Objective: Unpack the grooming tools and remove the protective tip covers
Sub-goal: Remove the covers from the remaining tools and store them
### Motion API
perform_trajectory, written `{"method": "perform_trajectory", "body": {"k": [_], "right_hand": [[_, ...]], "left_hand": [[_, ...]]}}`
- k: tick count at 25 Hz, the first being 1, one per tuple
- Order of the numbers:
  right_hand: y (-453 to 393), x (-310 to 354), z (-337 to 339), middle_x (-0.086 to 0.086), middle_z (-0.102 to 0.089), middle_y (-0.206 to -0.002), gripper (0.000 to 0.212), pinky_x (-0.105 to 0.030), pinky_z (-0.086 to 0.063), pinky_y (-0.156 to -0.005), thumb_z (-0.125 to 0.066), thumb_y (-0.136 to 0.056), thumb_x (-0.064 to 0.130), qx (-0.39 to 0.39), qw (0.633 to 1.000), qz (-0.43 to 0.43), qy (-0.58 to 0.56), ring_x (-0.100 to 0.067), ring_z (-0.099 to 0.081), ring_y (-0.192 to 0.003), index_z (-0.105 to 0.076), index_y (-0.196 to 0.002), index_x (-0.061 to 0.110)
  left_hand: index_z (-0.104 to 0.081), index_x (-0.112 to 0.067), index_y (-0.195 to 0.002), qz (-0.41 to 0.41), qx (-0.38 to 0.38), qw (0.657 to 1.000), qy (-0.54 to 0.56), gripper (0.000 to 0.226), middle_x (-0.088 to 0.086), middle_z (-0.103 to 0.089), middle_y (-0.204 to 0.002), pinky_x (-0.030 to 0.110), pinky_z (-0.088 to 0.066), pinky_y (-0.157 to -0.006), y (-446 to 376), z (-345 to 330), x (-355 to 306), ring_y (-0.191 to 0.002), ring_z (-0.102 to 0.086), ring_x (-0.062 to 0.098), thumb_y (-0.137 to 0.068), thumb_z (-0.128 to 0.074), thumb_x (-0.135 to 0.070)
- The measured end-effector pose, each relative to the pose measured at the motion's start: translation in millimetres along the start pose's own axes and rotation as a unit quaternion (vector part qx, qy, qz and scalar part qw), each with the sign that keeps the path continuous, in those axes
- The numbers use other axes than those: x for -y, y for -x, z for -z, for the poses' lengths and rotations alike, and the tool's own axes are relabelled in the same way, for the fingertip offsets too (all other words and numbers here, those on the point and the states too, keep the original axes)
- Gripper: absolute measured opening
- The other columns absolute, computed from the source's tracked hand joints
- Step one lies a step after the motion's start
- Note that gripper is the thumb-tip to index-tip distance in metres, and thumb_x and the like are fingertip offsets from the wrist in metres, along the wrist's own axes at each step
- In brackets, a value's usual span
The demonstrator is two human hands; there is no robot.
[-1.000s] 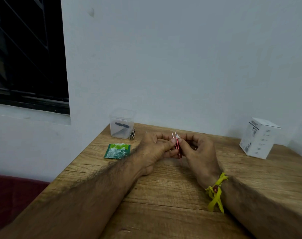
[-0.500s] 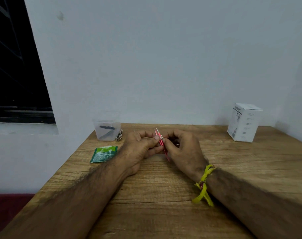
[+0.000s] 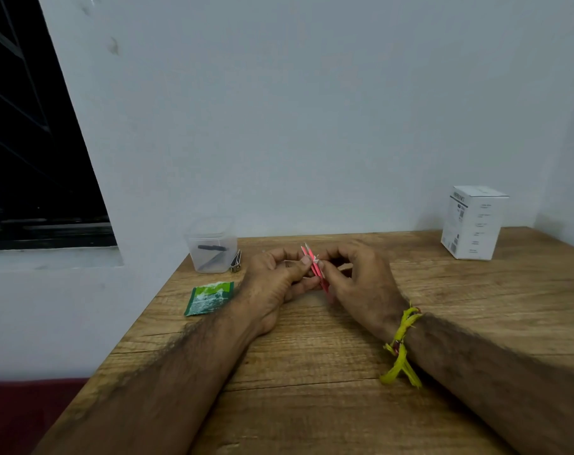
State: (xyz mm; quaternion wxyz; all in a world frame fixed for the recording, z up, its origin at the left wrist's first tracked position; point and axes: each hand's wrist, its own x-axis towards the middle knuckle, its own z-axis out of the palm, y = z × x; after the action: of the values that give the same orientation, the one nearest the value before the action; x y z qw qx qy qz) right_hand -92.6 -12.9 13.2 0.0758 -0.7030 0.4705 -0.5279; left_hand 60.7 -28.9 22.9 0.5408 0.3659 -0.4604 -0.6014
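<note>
A dark tool (image 3: 212, 248) was seen inside the clear plastic container (image 3: 212, 246) on the tabletop (image 3: 312, 356). Pink tweezers (image 3: 314, 266) were pinched in the grip of the left hand (image 3: 272, 284) and right hand (image 3: 361, 287).

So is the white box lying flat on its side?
No, the white box stands upright on the table, far right by the wall.

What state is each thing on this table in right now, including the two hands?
Pink tweezers: held up between both hands, tips pointing away.
Left hand: fingers pinched on the tweezers.
Right hand: fingers pinched on the tweezers.
Clear container: upright, dark tools inside; lid unclear.
Small metal tool: lying beside the container.
Green sachet: lying flat; I cannot tell if opened.
White box: upright, closed.
</note>
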Motion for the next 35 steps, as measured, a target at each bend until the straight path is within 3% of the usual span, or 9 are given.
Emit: {"method": "perform_trajectory", "body": {"k": [7,16,25,35], "right_hand": [[0.1,-2.6,-0.4,0.009,-0.069,-0.085,0.006,-0.025,-0.056,-0.069,-0.072,-0.086,0.014,-0.012,0.999,0.030,0.009,-0.004,-0.065,-0.080,-0.075,-0.089,0.017],[3.6,-1.9,6.9,0.010,-0.072,-0.079,0.013,-0.034,-0.059,-0.067,-0.072,-0.085,0.009,0.030,1.000,0.004,0.009,-0.005,-0.067,-0.071,-0.076,-0.087,0.020],[5.6,-4.1,10.6,0.007,-0.072,-0.082,0.010,-0.035,-0.058,-0.069,-0.072,-0.086,0.009,0.046,0.999,0.012,-0.006,-0.007,-0.067,-0.073,-0.078,-0.090,0.016],[6.8,-11.5,18.6,0.012,-0.071,-0.082,0.010,-0.025,-0.057,-0.070,-0.074,-0.085,0.013,0.079,0.997,0.025,-0.002,-0.003,-0.067,-0.078,-0.078,-0.089,0.022]], "left_hand": [[-0.066,0.008,-0.103,0.000,-0.009,1.000,-0.018,0.012,0.012,-0.073,-0.076,0.021,-0.061,-0.060,-1.6,-2.1,2.1,-0.062,-0.071,0.014,-0.093,-0.066,0.001],[-0.061,0.011,-0.112,0.010,-0.001,1.000,-0.013,0.021,0.019,-0.071,-0.087,0.032,-0.064,-0.061,-2.7,-1.2,2.2,-0.061,-0.071,0.020,-0.095,-0.064,0.000],[-0.064,0.003,-0.098,0.002,0.012,1.000,-0.024,0.004,0.015,-0.070,-0.082,0.028,-0.063,-0.061,-2.8,-1.2,2.0,-0.066,-0.071,0.019,-0.095,-0.063,0.000],[-0.064,0.001,-0.096,-0.006,-0.001,1.000,-0.025,0.002,0.013,-0.072,-0.076,0.026,-0.062,-0.059,-5.1,-1.5,3.0,-0.061,-0.072,0.017,-0.095,-0.063,-0.001]]}}
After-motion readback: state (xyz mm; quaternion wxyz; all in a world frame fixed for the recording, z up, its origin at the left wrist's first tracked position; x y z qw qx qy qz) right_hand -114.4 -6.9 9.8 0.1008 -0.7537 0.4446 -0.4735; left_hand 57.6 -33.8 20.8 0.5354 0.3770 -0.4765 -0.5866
